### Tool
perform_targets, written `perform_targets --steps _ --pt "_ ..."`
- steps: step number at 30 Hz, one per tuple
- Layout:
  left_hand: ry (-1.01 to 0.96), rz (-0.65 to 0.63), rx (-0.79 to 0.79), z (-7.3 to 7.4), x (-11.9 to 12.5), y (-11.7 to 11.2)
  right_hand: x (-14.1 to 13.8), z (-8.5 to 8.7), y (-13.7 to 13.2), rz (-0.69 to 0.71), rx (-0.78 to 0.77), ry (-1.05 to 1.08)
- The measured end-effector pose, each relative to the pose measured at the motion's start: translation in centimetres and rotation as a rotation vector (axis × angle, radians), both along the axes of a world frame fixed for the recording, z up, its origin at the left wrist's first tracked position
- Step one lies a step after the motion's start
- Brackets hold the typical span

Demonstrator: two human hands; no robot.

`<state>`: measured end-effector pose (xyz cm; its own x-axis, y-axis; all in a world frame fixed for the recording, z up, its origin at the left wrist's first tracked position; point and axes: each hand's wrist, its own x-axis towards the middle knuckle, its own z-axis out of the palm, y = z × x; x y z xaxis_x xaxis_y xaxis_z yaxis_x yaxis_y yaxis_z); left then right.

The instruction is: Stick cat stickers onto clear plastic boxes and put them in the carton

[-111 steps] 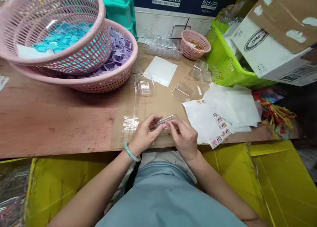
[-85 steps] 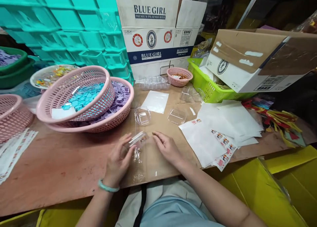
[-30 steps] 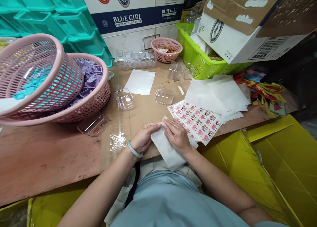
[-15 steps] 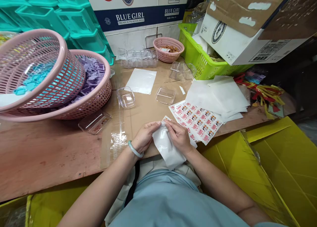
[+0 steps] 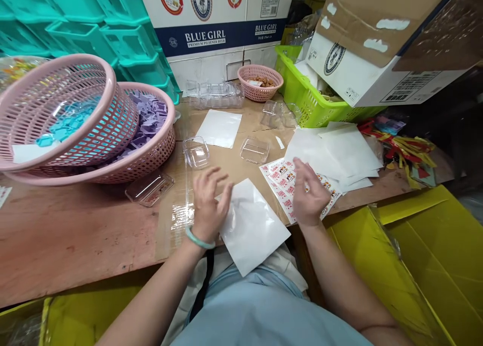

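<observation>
Wooden tabletop [image 5: 94, 235]: left hand [image 5: 208, 204] raised, fingers apart; right hand [image 5: 311, 197] above sticker sheets [image 5: 279, 189], fingers bunched, grip unclear.

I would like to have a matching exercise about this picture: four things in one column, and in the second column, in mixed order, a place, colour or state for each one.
Column one
1. Left hand
2. Right hand
3. Blue pieces
4. Sheet nearest the body

Column two
A. Plain white
B. Over the sticker sheets in this view
C. In the tilted pink basket
D. With a pale green bangle at its wrist

Right pairs: 1-D, 2-B, 3-C, 4-A
</observation>
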<state>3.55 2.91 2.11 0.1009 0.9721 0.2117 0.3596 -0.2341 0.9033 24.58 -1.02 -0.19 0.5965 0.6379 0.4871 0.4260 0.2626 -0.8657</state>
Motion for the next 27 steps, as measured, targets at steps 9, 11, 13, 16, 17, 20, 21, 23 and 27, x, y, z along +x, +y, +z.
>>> perform_targets --steps 9,11,13,16,17,20,21,23,27 --pt "-0.569 -0.178 -0.611 -0.5 1.6 -0.3 -5.3 0.0 -0.8 0.494 -0.174 -0.470" --pt "-0.492 -0.260 -0.562 0.0 1.2 0.6 -4.4 0.2 -0.1 0.492 -0.260 -0.234" --pt "-0.376 -0.395 -0.503 0.6 1.2 1.3 -3.2 0.6 0.8 0.589 -0.362 -0.019" --pt "-0.169 -0.515 -0.442 0.8 2.0 2.4 -1.5 1.0 1.9 0.667 -0.429 0.164" --pt "-0.088 -0.498 -0.403 0.6 2.4 3.1 -0.9 1.0 2.2 0.632 -0.421 0.210" --pt "0.102 -0.362 -0.084 -0.2 4.1 6.7 0.9 0.9 2.9 0.472 -0.344 0.394" --pt "0.134 -0.346 0.042 -0.4 4.7 8.3 1.4 0.8 3.1 0.428 -0.308 0.471" --pt "0.154 -0.451 0.146 -0.7 6.0 11.8 2.1 0.7 3.4 0.368 -0.248 0.603" --pt "0.154 -0.643 -0.001 -0.7 7.2 15.5 2.8 0.5 3.7 0.342 -0.181 0.685"
